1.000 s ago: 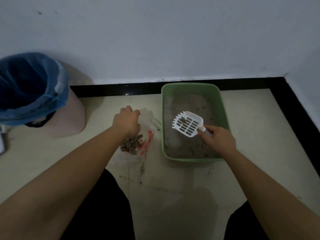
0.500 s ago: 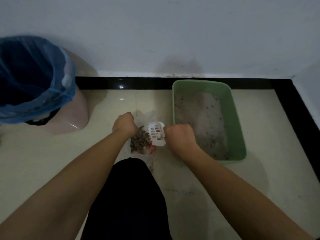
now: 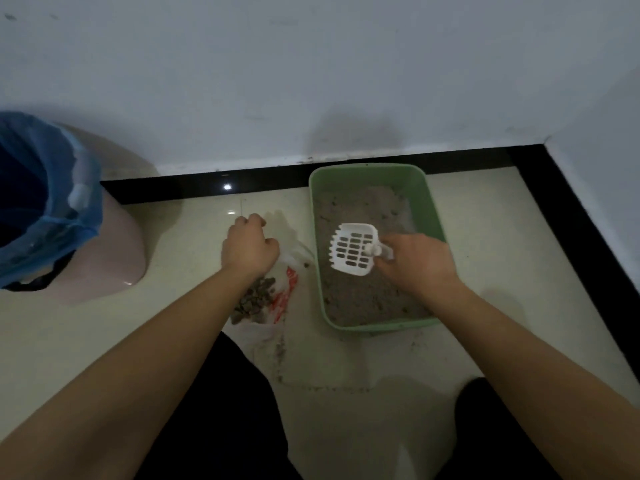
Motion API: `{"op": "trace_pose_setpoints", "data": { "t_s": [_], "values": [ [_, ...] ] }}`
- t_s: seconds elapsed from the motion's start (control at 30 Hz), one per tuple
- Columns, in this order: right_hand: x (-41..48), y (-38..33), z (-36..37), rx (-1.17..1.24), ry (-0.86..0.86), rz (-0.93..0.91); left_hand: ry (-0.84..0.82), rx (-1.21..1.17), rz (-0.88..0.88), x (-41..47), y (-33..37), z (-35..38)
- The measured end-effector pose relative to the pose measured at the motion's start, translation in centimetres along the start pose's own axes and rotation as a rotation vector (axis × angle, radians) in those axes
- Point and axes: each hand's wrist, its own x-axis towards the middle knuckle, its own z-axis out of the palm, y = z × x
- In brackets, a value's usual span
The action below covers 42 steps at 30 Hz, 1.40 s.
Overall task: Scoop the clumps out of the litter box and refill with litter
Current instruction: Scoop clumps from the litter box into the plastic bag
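Litter box [image 3: 428, 206] under scoop [image 3: 353, 249] in right hand [image 3: 419, 266]; left hand [image 3: 249, 249] grips bag [image 3: 289, 239].

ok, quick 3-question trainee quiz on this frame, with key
1. True or false: the white scoop is over the plastic bag.
2. The left hand grips: A) plastic bag, B) scoop, C) nothing?
3. Where do the scooped clumps lie?
Key: 1 false, the right hand holds it over the green litter box. 2 A. 3 In the plastic bag, left of the litter box.
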Motion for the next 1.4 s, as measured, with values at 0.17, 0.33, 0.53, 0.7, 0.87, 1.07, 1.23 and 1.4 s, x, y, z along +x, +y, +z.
{"op": "trace_pose_setpoints", "data": {
  "t_s": [0.17, 0.33, 0.53, 0.7, 0.87, 1.07, 1.23, 1.4],
  "values": [
    [0.3, 1.2, 1.5, -0.217, -0.146, -0.185, -0.283, -0.055, 0.051, -0.4, 3.9, 5.9],
    [1.2, -0.7, 2.8, -0.444, -0.242, -0.478, -0.268, 0.073, 0.109, -0.5, 4.5, 10.3],
    [1.6, 1.0, 3.1, -0.47, -0.288, -0.413, -0.231, 0.006, 0.094, -0.2, 4.2, 10.9],
    [1.1, 3.4, 5.6, -0.264, -0.34, -0.378, -0.202, -0.021, 0.073, -0.1, 4.5, 11.4],
    [-0.7, 3.8, 10.4, 0.163, -0.433, -0.146, -0.207, -0.079, 0.078, 0.1, 4.0, 11.6],
    [-1.2, 3.3, 13.2, 0.446, -0.305, 0.066, -0.18, -0.127, 0.076, 0.3, 3.7, 11.7],
    [0.5, 1.3, 14.4, 0.66, -0.163, 0.236, -0.165, -0.1, 0.073, 0.2, 3.5, 12.0],
    [4.6, 0.4, 13.7, 0.718, -0.098, 0.371, -0.167, -0.144, 0.055, 0.3, 2.8, 12.1]
  ]
}}
